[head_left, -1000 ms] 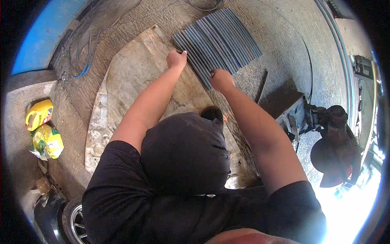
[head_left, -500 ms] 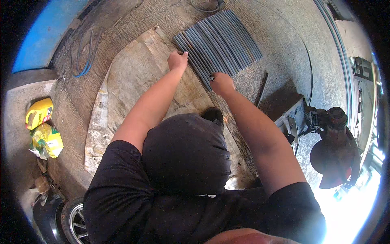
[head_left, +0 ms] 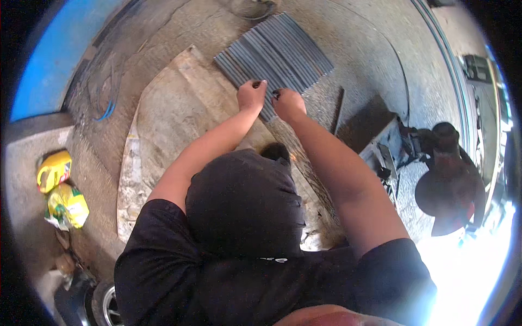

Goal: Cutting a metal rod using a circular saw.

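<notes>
Toward eight o'clock a yellow jug (head_left: 56, 165) stands on the floor, with a worn board (head_left: 174, 103) nearer me. My left hand (head_left: 251, 99) is over the near edge of the row of metal rods (head_left: 285, 46), its fingers curled. The row spreads from there toward one o'clock, each rod's long axis running roughly ten-thirty to four-thirty. My right hand (head_left: 290, 104), just beside the left, covers part of the rods' lower ends, fingers curled too; I can't tell whether either hand pinches a rod, nor which is nearer. Half a second ago my hands were wider apart, the left further toward the rods' ten-thirty ends.
</notes>
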The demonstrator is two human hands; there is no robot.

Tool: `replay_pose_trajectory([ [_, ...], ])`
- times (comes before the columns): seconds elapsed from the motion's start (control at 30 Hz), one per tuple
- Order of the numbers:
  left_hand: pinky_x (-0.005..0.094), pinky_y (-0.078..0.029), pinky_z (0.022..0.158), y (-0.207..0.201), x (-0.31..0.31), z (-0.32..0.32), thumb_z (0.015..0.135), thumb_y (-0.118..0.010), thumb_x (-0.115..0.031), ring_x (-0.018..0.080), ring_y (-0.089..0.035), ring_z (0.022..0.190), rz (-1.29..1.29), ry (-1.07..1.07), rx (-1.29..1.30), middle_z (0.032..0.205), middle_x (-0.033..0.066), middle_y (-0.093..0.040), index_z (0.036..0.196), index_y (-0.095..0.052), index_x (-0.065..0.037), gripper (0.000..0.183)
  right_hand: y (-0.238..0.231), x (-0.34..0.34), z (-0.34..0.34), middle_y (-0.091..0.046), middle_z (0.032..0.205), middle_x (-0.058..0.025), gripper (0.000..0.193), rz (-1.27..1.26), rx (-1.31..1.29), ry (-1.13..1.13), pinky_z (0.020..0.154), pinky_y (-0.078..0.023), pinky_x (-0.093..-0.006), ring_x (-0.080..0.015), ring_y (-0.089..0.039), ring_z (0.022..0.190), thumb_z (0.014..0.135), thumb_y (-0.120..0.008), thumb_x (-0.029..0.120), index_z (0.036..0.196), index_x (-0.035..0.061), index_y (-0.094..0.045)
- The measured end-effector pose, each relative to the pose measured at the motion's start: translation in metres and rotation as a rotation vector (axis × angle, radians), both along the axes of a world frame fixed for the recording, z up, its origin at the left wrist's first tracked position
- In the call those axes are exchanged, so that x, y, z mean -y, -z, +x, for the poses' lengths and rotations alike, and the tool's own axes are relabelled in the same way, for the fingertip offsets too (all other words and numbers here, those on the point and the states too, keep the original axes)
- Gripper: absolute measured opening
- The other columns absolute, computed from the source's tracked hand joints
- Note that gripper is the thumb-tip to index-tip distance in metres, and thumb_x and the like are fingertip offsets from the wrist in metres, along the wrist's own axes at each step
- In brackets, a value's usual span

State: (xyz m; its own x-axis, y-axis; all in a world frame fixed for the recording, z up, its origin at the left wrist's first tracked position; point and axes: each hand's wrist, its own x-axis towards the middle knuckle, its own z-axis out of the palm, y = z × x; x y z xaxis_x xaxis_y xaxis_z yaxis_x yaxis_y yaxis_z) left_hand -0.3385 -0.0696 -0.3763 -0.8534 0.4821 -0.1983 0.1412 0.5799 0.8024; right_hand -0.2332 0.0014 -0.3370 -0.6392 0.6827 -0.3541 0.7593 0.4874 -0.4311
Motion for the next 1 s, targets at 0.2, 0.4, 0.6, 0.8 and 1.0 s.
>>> replay_pose_trajectory([
  [0.2,0.0409,-0.050,0.073,-0.019,-0.046,0.071,0.079,-0.067,-0.036,0.0334,-0.066,0.083,0.076,0.312,0.156,0.083,0.0171,-0.069,0.087,-0.071,-0.002,0.036,-0.011,-0.027,0.068,-0.065,0.108,-0.0175,0.032,-0.029,0.007,0.351,0.089,-0.049,-0.0426,-0.0340,-0.062,0.100,0.082,-0.059,0.025,0.108,0.0092,-0.067],
  [0.4,0.0419,-0.050,0.070,-0.012,-0.077,0.143,0.078,-0.066,-0.037,0.0341,-0.066,0.079,0.068,0.612,0.128,0.081,0.0167,-0.068,0.085,-0.072,-0.003,0.035,-0.001,-0.041,0.158,-0.065,0.107,-0.0182,0.030,0.023,0.054,0.547,0.087,-0.051,-0.0430,-0.0350,-0.063,0.100,0.082,-0.058,0.024,0.103,0.0052,-0.067],
  [0.6,0.0426,-0.050,0.068,-0.001,-0.096,0.187,0.078,-0.069,-0.038,0.0349,-0.066,0.076,-0.082,0.764,0.100,0.079,0.0176,-0.068,0.086,-0.071,-0.003,0.035,0.014,-0.043,0.204,-0.065,0.103,-0.0204,0.034,-0.050,0.090,0.585,0.085,-0.051,-0.0443,-0.0365,-0.063,0.099,0.088,-0.055,0.034,0.097,0.0032,-0.067],
  [0.8,0.0441,-0.049,0.070,-0.007,-0.100,0.194,0.079,-0.068,-0.038,0.0384,-0.065,0.079,-0.051,0.837,-0.025,0.080,0.0201,-0.067,0.088,-0.070,-0.002,0.037,0.034,-0.051,0.202,-0.065,0.107,-0.0193,0.038,-0.104,-0.005,0.681,0.085,-0.051,-0.0438,-0.0348,-0.063,0.101,0.092,-0.046,0.035,0.097,0.0043,-0.068],
  [1.0,0.0435,-0.051,0.074,0.001,-0.092,0.179,0.079,-0.067,-0.037,0.0383,-0.064,0.082,-0.128,0.841,-0.145,0.083,0.0219,-0.066,0.093,-0.070,-0.001,0.039,0.060,-0.057,0.196,-0.066,0.105,-0.0195,0.036,-0.281,0.076,0.897,0.088,-0.050,-0.0438,-0.0348,-0.063,0.101,0.093,-0.041,0.028,0.100,0.0048,-0.069],
])
